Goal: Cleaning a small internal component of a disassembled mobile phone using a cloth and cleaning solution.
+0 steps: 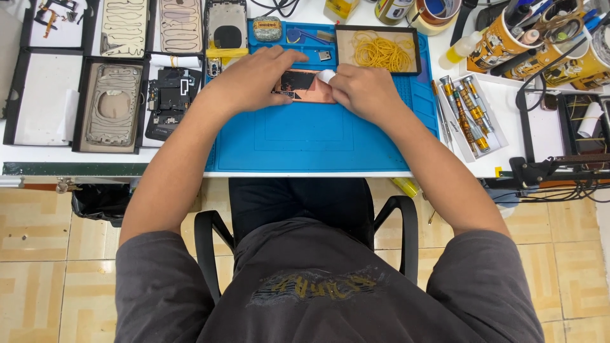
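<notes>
Copper-toned flat panel [305,87] under left hand [251,79], white pad [326,75].

head cam | looks straight down | above blue mat [305,143] | mid-range

Looking like a phone-repair workshop. Sitting at the middle of a white surface [527,127]: a blue silicone repair mat [311,136] with moulded compartments. Lying left of the mat, black trays [114,105] holding stripped phone frames and back panels. Resting right of the mat, a white tray of precision screwdrivers [467,111]. Standing beyond the mat's far right corner, cups crammed with tools [546,38] and rolls of tape [435,13]. Showing below the surface's near edge, a tiled floor [38,228].
</notes>
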